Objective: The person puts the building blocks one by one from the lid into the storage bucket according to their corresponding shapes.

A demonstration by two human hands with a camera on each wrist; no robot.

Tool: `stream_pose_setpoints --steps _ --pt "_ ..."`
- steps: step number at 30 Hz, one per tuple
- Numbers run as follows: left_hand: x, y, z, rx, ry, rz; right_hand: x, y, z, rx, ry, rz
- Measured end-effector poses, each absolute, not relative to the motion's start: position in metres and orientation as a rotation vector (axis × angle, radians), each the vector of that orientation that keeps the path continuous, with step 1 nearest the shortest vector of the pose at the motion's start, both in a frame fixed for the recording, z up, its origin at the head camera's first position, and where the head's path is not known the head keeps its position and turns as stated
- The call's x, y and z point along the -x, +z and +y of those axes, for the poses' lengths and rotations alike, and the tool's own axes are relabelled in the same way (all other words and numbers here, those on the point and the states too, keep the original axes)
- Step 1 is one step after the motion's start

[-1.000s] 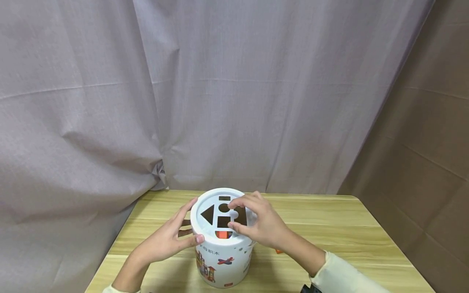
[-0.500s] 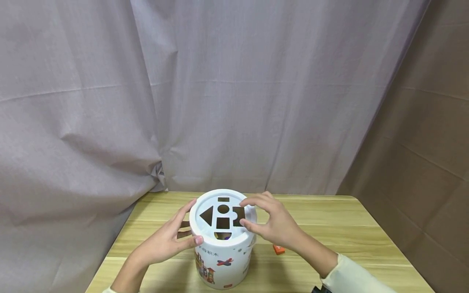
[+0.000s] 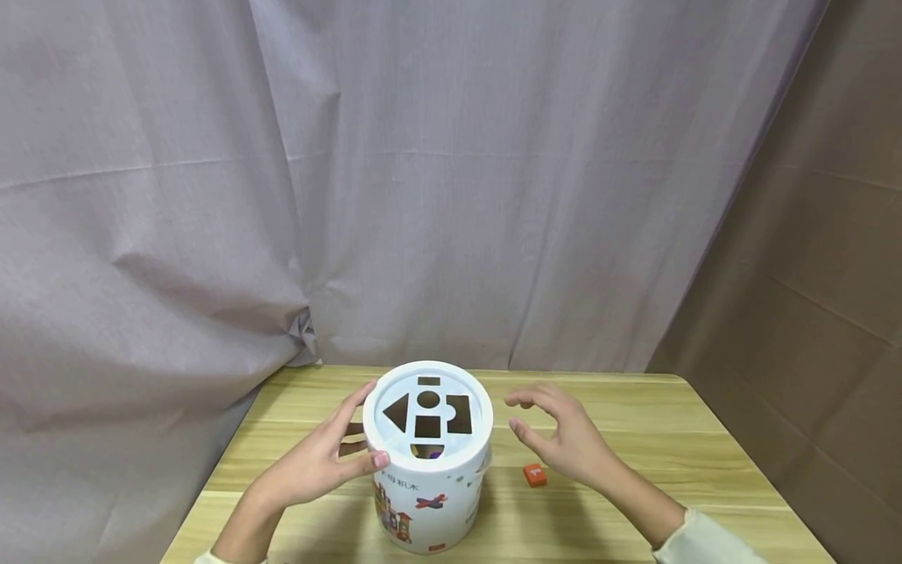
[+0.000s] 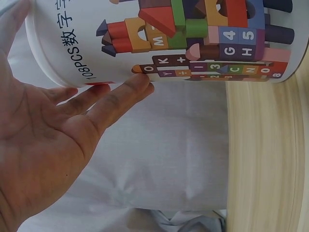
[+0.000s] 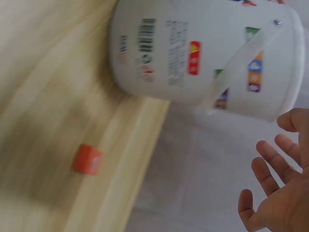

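A white toy-block bucket [image 3: 430, 509] stands upright on the table, its lid [image 3: 391, 442] pierced with shaped holes. My left hand [image 3: 317, 466] rests against its left side, thumb on the front rim and fingers spread straight along the wall. In the left wrist view those fingers lie on the printed bucket wall [image 4: 111, 63]. To the right of the bucket, my right hand [image 3: 567, 439] is in the air with loosely bent fingers and nothing between them. Below it on the table lies a small orange-red block [image 3: 535, 475] with a white mark. A purple bit shows through the half-round hole.
The wooden table [image 3: 669, 470] runs back to a grey curtain [image 3: 451, 196], with a brown cloth [image 3: 817, 313] along the right side. A white handle strap [image 5: 236, 63] hangs on the bucket's right side.
My right hand has moved right, off the lid, uncovering the block on the table. The orange piece seen in the half-round hole has gone from sight. My left hand stays in place.
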State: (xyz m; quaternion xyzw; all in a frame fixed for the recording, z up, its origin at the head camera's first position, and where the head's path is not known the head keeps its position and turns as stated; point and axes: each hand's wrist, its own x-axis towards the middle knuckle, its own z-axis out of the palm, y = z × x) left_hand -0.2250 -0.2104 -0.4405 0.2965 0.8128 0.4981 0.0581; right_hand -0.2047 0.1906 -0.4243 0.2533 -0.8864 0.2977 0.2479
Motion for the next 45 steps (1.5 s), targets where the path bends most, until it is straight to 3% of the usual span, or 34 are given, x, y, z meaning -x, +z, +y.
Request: stream_pose_setpoints --steps 17,27,45 --pt "0.222 -0.441 -0.212 -0.917 1.510 2.477 0.209 -0.491 0.237 -0.415 0.844 -2.780" --pt "0.219 -0.440 -0.211 -0.931 1.516 2.469 0.209 -0.525 0.254 -0.620 0.816 -2.923" --pt "0.223 -0.439 -0.213 -0.977 1.448 2.542 0.206 -0.538 0.252 -0.539 0.691 -2.906"
